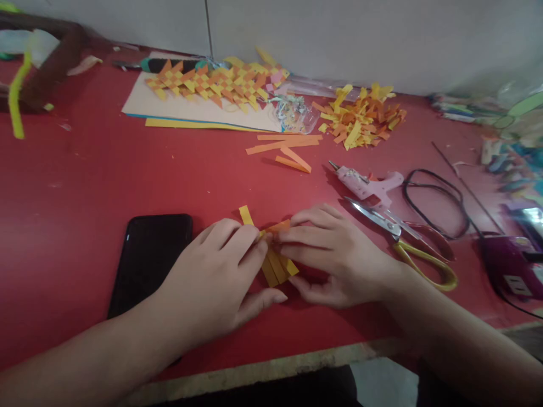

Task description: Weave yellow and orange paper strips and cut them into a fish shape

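Note:
Yellow paper strips (275, 268) lie side by side on the red table, with one strip sticking out at the top. An orange paper strip (279, 226) crosses over them. My left hand (224, 265) presses its fingertips onto the upper part of the yellow strips, its thumb stretched out below them. From the other side, my right hand (335, 254) has its fingertips closed at the orange strip, and its thumb is near the lower right corner of the yellow strips. The fingers partly hide where the strips cross.
A black phone (153, 260) lies left. Right are scissors (399, 232), a pink glue gun (369, 183), a dark cord (436, 192) and a purple power block (509, 265). Behind lie loose orange strips (292, 150), woven paper pieces (212, 82) on sheets, and a paper heap (360, 118).

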A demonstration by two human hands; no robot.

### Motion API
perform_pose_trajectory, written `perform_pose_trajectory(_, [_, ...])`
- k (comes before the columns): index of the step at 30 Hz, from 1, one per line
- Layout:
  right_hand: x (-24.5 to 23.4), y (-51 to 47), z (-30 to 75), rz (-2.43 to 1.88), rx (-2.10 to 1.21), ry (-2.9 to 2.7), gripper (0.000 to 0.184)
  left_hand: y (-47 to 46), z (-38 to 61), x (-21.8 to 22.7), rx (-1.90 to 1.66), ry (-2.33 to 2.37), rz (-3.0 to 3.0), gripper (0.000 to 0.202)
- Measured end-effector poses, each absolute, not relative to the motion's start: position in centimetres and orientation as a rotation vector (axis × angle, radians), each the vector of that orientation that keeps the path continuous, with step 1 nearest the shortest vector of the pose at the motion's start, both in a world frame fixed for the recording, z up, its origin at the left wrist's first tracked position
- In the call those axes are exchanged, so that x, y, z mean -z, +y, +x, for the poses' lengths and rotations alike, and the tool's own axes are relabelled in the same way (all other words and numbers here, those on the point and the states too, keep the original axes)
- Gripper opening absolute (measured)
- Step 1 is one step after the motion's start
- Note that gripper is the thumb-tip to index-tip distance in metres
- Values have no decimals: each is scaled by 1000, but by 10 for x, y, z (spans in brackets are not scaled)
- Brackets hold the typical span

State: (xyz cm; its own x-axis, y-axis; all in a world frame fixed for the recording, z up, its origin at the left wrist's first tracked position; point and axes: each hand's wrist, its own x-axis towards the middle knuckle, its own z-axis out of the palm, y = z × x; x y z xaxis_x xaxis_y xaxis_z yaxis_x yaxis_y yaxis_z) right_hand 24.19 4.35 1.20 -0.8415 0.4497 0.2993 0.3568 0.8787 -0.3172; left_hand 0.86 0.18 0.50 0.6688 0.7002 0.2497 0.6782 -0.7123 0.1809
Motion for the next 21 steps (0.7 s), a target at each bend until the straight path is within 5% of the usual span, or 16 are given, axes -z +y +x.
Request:
perform_pose_trajectory(4, [-13,41,243,-532,-442,-2617,38,0,8,-6,-434,1166,2820,60])
perform_pose_trajectory(21, [-16,40,243,-544,-543,-2544,31,2,10,-7,-439,1174,2803,56])
